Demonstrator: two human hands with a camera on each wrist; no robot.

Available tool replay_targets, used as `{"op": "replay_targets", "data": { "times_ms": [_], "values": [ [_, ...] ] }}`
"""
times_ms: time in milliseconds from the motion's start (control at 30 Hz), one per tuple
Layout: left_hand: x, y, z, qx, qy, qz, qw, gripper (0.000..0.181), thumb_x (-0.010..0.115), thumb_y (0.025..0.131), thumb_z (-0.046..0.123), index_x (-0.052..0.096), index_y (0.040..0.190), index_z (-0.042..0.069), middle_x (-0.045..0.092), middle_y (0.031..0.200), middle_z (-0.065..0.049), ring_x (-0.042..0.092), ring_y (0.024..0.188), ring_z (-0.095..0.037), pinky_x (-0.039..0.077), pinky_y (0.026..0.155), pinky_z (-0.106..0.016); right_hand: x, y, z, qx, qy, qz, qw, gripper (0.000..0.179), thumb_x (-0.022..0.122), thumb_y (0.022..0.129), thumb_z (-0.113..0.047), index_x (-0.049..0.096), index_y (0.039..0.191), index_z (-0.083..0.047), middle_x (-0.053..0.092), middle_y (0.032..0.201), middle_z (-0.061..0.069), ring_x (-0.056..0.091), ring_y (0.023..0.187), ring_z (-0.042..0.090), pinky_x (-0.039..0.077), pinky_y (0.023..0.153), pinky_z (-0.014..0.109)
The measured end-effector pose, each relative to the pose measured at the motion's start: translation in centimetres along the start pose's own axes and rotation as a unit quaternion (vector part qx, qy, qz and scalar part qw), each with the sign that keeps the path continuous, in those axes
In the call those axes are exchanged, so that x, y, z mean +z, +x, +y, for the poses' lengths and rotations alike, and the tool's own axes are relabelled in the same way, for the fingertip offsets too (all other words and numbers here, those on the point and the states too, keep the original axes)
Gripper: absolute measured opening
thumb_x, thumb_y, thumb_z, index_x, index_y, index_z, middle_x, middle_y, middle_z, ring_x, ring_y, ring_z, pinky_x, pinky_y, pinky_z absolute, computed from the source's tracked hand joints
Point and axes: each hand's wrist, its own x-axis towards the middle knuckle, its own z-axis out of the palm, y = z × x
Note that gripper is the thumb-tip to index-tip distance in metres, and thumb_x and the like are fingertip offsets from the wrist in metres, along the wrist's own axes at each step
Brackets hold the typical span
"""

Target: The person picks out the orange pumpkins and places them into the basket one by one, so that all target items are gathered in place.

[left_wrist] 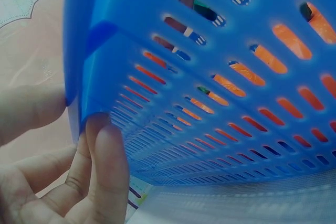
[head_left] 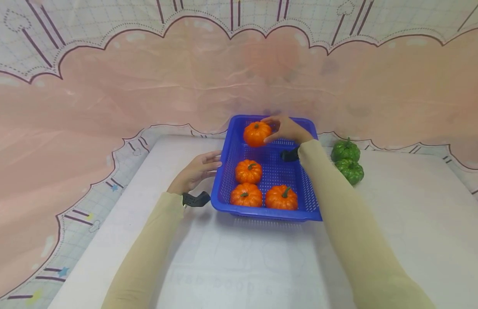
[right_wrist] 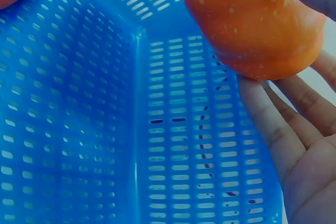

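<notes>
My right hand [head_left: 287, 128] grips a small orange pumpkin [head_left: 256, 134] between thumb and fingers, over the far end of a blue plastic basket [head_left: 220, 171]. In the right wrist view, fingertips [right_wrist: 257, 95] press against the underside of the held pumpkin [right_wrist: 252, 24]. Three more orange pumpkins with green stems lie in the basket: one at left [head_left: 248, 171], one at the near left [head_left: 246, 195] and one at the near right [head_left: 281, 198]. Beside the basket's left side is my left hand [head_left: 196, 169], fingers extended, fingertips [left_wrist: 98, 121] right at its rim.
Two green pumpkins [head_left: 346, 151] [head_left: 349, 171] lie on the white table [head_left: 409, 206] right of the basket, partly behind the right sleeve. A pink patterned cloth [head_left: 177, 81] hangs behind the table. Black straps with small cameras [head_left: 196, 199] sit on both wrists.
</notes>
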Motion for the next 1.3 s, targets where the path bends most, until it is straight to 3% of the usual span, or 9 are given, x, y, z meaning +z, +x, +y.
{"op": "replay_targets", "data": {
  "times_ms": [233,600,1033,1300],
  "values": [
    [-0.3,0.4,-0.3,0.006,-0.003,-0.004,1.0000,0.057,0.051,0.096,0.015,0.028,0.147,0.006,0.039,0.146,-0.019,0.042,0.130,-0.037,0.034,0.111,-0.049,0.4,0.5,0.5,0.025,-0.005,0.004,0.9997,0.069,0.076,0.079,-0.019,0.044,0.139,-0.008,0.046,0.143,0.014,0.042,0.131,0.030,0.033,0.113,0.045],
    [-0.1,0.2,0.0,0.006,-0.004,-0.005,1.0000,0.057,0.051,0.096,0.015,0.028,0.147,0.006,0.038,0.147,-0.020,0.041,0.132,-0.037,0.034,0.111,-0.050,1.2,0.3,1.3,0.037,0.022,0.014,0.9990,0.067,0.075,0.078,-0.016,0.046,0.138,-0.008,0.046,0.143,0.013,0.043,0.131,0.030,0.032,0.113,0.045],
    [0.0,0.3,-0.2,0.010,0.004,-0.002,0.9999,0.058,0.050,0.096,0.013,0.025,0.148,0.004,0.037,0.146,-0.022,0.041,0.131,-0.039,0.032,0.112,-0.051,1.8,0.6,1.7,0.030,0.039,0.022,0.9986,0.065,0.075,0.078,-0.011,0.047,0.136,-0.006,0.045,0.143,0.014,0.041,0.132,0.030,0.033,0.113,0.044],
    [0.2,0.3,-0.4,0.018,0.003,-0.003,0.9998,0.059,0.049,0.096,0.013,0.023,0.148,0.002,0.035,0.148,-0.023,0.039,0.132,-0.040,0.032,0.112,-0.051,2.1,0.8,2.0,0.025,0.017,0.022,0.9993,0.065,0.076,0.077,-0.013,0.048,0.136,-0.006,0.046,0.142,0.015,0.043,0.130,0.031,0.034,0.112,0.045]
  ]
}}
